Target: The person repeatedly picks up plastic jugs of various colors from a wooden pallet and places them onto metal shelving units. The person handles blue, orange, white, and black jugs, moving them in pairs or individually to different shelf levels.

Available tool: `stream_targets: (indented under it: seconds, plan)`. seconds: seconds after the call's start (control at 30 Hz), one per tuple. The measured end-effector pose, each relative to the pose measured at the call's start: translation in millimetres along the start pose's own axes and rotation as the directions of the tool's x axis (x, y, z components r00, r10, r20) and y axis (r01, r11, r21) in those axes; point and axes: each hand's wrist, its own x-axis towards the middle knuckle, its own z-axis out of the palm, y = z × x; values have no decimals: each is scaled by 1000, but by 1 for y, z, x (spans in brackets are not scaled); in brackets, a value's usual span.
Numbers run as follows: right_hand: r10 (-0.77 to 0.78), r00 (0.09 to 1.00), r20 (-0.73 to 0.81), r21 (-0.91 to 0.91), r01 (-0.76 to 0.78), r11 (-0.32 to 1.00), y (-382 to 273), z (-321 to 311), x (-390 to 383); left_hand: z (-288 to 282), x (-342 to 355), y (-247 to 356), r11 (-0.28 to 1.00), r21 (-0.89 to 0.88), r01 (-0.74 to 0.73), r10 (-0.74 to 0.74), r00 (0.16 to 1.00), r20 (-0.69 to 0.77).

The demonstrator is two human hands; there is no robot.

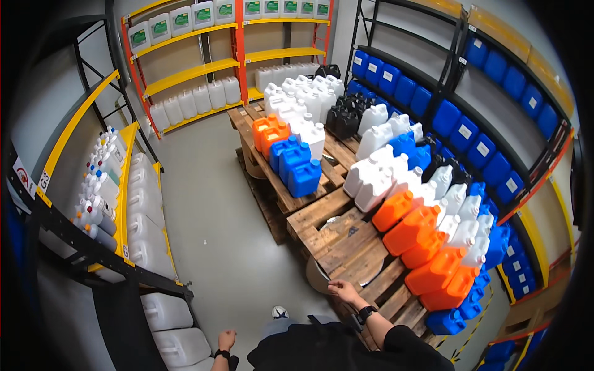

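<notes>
My right hand [342, 290] is held out beside the near end of a wooden pallet [325, 238], fingers loosely bent with nothing visible in them; whether it touches the wood is unclear. A round metal drum [318, 275] shows beneath that pallet. Nearest on the pallet are several orange jerrycans [421, 284], with white [371, 176] and blue ones [447, 320] around them. Low at the lower left, my left hand [226, 340] hangs with curled fingers and nothing visible in it, near large translucent jerrycans [176, 343] on a low shelf.
A farther pallet [250, 139] carries white, black, orange and blue jerrycans. Yellow-beamed racks [192, 80] with containers line the back, and another [93, 80] stands at left with small bottles [99, 204]. Blue jerrycans fill black racking [445, 86] at right. The grey floor [216, 216] runs between.
</notes>
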Motion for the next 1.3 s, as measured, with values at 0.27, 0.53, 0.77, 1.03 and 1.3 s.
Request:
stream_targets:
  seconds: [0.27,0.53,0.77,1.03,1.3]
  plan:
    - [-244,966,-86,-122,233,965,-140,30,140,-75,100,276,938,24,-345,346,937,-44]
    - [-471,845,-254,-22,482,876,-296,53,356,-121,169,444,870,163,-465,480,875,-63]
    - [-91,933,-347,435,246,866,-373,71,505,-159,228,516,860,273,-431,471,877,-99]
    - [-83,767,-636,229,291,929,-357,98,525,-188,303,575,822,297,-486,530,844,-85]
    - [-168,853,-494,370,381,847,-454,61,314,-161,411,656,613,278,-740,690,672,267]
